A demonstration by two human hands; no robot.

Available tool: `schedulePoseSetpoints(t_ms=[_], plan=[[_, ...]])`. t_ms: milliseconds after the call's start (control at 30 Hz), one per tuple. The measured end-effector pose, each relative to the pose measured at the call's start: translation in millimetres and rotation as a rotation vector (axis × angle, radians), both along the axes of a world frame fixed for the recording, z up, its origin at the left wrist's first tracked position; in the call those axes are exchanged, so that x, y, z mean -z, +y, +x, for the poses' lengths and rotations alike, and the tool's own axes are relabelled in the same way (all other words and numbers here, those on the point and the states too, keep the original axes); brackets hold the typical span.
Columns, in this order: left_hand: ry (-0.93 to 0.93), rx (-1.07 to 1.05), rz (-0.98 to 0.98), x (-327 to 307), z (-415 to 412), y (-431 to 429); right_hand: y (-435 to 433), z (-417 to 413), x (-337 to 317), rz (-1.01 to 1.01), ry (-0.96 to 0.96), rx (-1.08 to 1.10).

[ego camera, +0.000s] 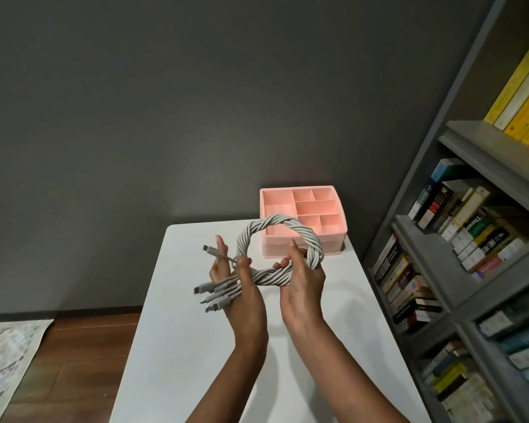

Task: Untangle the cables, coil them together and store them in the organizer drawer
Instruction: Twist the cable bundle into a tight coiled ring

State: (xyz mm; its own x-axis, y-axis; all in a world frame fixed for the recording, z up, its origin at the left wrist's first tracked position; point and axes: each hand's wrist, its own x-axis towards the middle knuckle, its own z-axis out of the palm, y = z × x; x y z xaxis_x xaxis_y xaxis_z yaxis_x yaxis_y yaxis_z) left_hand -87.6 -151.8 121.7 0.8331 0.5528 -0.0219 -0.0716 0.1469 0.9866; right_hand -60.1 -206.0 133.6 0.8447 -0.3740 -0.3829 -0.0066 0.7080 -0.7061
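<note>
Now | left hand [237,290] pinches plug ends [202,290]; right hand [303,283] grips grey twisted cable coil [275,221] | best: keep crossing clamped, tuck ends, then pink plastic organizer [330,248], far-right corner of white table [190,337].

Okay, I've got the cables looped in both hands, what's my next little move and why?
Probably tuck the loose plug ends through the loop. The cables already form a twisted ring held by the left hand and right hand, but the ends stick out loose, and the pink organizer waits behind.
</note>
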Motion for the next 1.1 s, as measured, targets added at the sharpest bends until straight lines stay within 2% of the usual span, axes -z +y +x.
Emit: schedulePoseSetpoints(t_ms=[133,267,367,433,733,833,900,1100], plan=[[-0.036,-0.068,-0.020,-5,-2,-4,6,0,-2,-0.068,-0.054,0.034],[0.039,-0.042,-0.163,-13,-5,-10,4,1,-1,-0.231,-0.067,0.089],[0.146,-0.012,-0.183,-19,-6,-15,5,1,4,-0.398,-0.069,0.102],[0.143,0.040,-0.194,-23,-10,-19,3,2,3,-0.410,-0.051,0.118],[0.070,0.092,-0.081,-11,-22,-29,-9,17,-7,0.061,0.063,0.122],[0.116,0.095,-0.240,-10,-22,-32,-12,18,-7,0.153,0.053,0.111],[0.078,0.103,-0.374,-15,-20,-32,-16,19,-4,0.220,0.038,0.072],[-0.030,0.079,-0.594,-22,-12,-23,-17,28,2,0.442,0.000,0.001]])
